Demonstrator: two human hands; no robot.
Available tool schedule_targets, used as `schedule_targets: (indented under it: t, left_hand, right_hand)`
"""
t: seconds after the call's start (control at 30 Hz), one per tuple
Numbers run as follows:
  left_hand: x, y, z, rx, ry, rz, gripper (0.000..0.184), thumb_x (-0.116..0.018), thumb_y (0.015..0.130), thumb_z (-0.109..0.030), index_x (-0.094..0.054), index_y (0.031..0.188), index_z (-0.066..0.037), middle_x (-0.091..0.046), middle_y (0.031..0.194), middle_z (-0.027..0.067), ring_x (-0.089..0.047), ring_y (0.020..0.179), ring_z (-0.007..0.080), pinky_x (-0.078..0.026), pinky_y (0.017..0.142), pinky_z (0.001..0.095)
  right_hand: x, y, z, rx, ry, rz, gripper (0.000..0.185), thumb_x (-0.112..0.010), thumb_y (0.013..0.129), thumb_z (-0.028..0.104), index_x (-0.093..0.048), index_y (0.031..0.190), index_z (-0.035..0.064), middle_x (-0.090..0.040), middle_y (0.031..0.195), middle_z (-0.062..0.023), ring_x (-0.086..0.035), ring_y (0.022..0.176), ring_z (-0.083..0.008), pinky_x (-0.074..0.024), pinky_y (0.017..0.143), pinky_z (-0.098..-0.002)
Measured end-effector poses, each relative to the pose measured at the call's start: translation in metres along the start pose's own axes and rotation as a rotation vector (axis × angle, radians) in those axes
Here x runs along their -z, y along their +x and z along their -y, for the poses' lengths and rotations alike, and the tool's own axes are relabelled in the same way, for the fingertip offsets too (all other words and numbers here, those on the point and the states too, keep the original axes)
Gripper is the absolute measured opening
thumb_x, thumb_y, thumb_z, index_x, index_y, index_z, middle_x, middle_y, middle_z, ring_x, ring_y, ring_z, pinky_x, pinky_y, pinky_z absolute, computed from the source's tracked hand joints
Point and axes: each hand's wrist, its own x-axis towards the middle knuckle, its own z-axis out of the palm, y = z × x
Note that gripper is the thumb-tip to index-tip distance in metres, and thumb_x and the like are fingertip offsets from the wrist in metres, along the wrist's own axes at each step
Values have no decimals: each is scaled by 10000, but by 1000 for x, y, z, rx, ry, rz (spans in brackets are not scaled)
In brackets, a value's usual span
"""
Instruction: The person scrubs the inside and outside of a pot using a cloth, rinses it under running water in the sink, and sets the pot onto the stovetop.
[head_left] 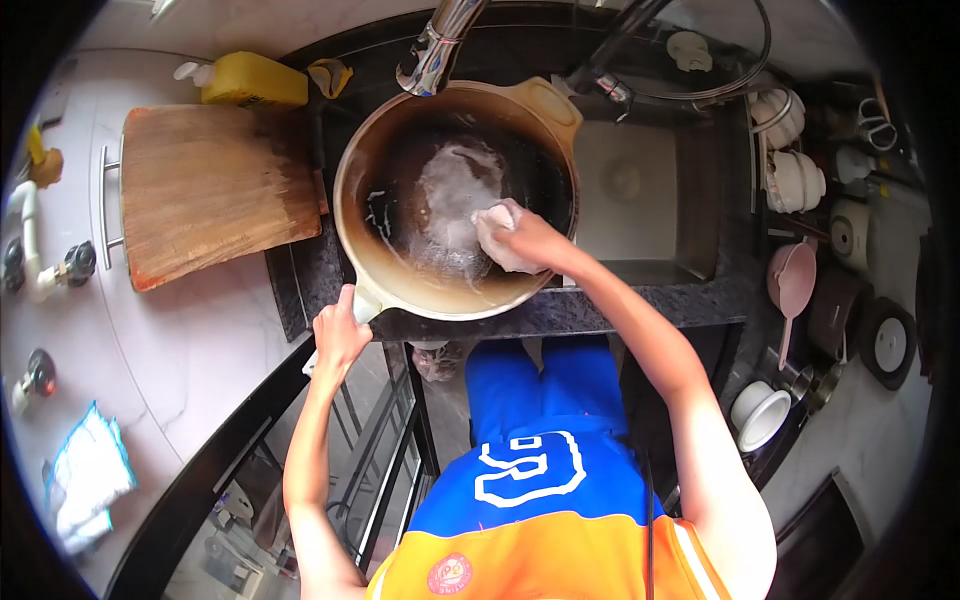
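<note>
A large wide pot (395, 265) with a pale rim and brown, stained inner walls sits over the left part of the sink. My left hand (340, 333) is closed around its near-left handle (367, 303). Inside the pot, my right hand (537, 243) grips a whitish cloth (497, 228), bunched up and pressed to the right side of the dark bottom. Whitish suds or cloudy water (452, 190) spread over the middle of the bottom. A second handle (550, 105) juts out at the far right of the pot.
A chrome faucet (440, 50) hangs above the pot's far rim. To the right is a metal sink basin (640, 190). A wooden cutting board (215, 190) and a yellow bottle (255, 80) are on the left. White bowls (796, 182) and a pink pan (792, 275) are at right.
</note>
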Motion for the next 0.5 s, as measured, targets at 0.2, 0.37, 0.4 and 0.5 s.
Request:
schedule_targets:
  t: [0.2,0.37,0.4,0.5]
  left_hand:
    - [-3,0,-22,-140,44,-2,443,-575,594,-28,-518,1033,-52,-610,649,219,-621,670,416,-471,588,511]
    - [-18,-2,-27,-203,87,43,518,-575,583,-32,-529,1098,-61,-607,662,221,-613,669,421,-466,588,520]
    - [-22,0,-23,-204,65,51,541,-574,584,-33,-535,1123,-64,-604,662,225,-609,664,428,-470,605,528]
    - [-27,4,-20,-206,76,6,503,-571,585,-34,-536,1086,-66,-599,652,223,-604,657,431,-471,598,526]
  right_hand:
    - [57,-20,-8,159,-25,-86,352,-565,811,150,-586,1158,96,-669,976,-120,-651,819,-251,-498,770,-328]
    - [68,-21,-9,547,-655,-304,428,-599,761,34,-608,1157,195,-507,1015,-110,-496,1014,-302,-456,824,-414]
    - [69,-9,-19,639,-846,-328,420,-590,766,42,-607,1158,193,-509,1033,-108,-495,1022,-295,-457,809,-407]
    - [61,10,-46,801,-1142,-398,391,-563,787,78,-589,1161,188,-507,1062,-103,-493,1020,-285,-451,768,-393]
